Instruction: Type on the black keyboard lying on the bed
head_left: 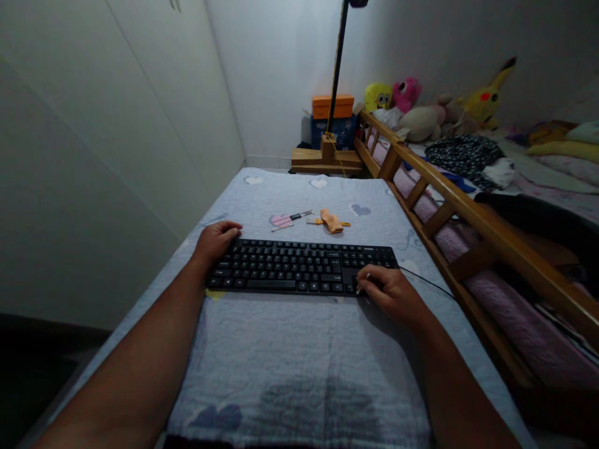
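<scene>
A black keyboard (276, 265) lies flat on a pale blue quilted cover (281, 349) with heart patterns. My left hand (218, 240) is closed around the keyboard's upper left corner, fingers over its back edge. Over the number pad end, my right hand (384, 287) pinches a thin white stick that looks like a cotton swab (359, 288), its end down at the keys by the lower right. Beyond the keyboard lie another cotton swab (282, 228), a slim pink and black tool with a metal tip (292, 217), and a yellow-handled brush (314, 221) under an orange cloth (332, 221).
A black cable (428, 279) runs from the keyboard's right end toward the wooden bed rail (449, 206). Behind the rail are plush toys and bedding. Pale cabinet doors (116, 125) rise at the left. A wooden stand (327, 159) and an orange box (332, 106) are at the back.
</scene>
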A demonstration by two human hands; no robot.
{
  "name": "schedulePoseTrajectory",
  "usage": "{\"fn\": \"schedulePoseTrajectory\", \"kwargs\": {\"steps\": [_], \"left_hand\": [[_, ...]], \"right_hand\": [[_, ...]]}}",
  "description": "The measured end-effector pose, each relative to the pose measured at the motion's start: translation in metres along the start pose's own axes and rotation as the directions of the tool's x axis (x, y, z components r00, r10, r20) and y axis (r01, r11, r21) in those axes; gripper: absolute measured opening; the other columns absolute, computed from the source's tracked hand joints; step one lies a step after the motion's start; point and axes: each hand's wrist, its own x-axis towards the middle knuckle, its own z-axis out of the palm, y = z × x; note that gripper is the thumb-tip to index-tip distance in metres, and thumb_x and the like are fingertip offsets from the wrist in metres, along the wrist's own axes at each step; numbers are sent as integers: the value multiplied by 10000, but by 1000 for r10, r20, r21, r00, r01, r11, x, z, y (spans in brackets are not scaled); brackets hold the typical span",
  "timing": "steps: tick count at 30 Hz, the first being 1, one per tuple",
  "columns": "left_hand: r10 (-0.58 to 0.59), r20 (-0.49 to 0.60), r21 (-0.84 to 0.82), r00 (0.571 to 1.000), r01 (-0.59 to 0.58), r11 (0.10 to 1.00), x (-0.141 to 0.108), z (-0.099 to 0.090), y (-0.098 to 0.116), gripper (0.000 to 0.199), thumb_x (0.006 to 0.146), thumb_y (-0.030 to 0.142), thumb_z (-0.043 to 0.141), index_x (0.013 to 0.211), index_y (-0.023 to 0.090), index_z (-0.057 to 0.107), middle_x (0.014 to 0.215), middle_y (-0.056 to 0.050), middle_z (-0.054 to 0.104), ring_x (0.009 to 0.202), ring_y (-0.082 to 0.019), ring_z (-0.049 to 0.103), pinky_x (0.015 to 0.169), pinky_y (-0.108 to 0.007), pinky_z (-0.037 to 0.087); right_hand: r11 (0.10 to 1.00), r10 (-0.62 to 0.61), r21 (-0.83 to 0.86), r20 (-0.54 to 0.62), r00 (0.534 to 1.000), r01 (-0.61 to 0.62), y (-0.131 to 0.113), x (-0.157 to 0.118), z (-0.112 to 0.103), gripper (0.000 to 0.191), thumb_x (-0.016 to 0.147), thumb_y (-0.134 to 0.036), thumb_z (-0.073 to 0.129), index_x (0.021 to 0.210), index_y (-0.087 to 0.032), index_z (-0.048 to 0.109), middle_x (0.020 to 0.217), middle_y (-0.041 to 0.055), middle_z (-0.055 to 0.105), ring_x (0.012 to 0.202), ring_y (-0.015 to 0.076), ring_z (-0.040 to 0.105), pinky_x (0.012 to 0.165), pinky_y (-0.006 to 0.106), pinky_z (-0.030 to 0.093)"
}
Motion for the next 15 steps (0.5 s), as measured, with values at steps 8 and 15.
{"fn": "schedulePoseTrajectory", "kwargs": {"steps": [8, 15], "left_hand": [[10, 4, -18, 1000, -10, 1000, 0, 0, 0, 333, 662, 417, 649, 866, 204, 804, 827, -51, 775, 831, -275, 690, 826, -376, 541], [19, 9, 11, 1000, -19, 1000, 2, 0, -5, 380, 653, 448, 650, 891, 196, 804, 819, -50, 763, 790, -259, 668, 796, -370, 532]], "right_hand": [[999, 31, -15, -4, 1000, -31, 4, -2, -7, 135, 866, -267, 537, 762, -221, 609, 629, -28, 571, 587, 151, 531, 596, 275, 385], [999, 43, -11, -10, 999, -43, 4, -2, -5, 135, 864, -273, 536, 763, -218, 608, 625, -26, 580, 593, 157, 539, 596, 280, 374]]}}
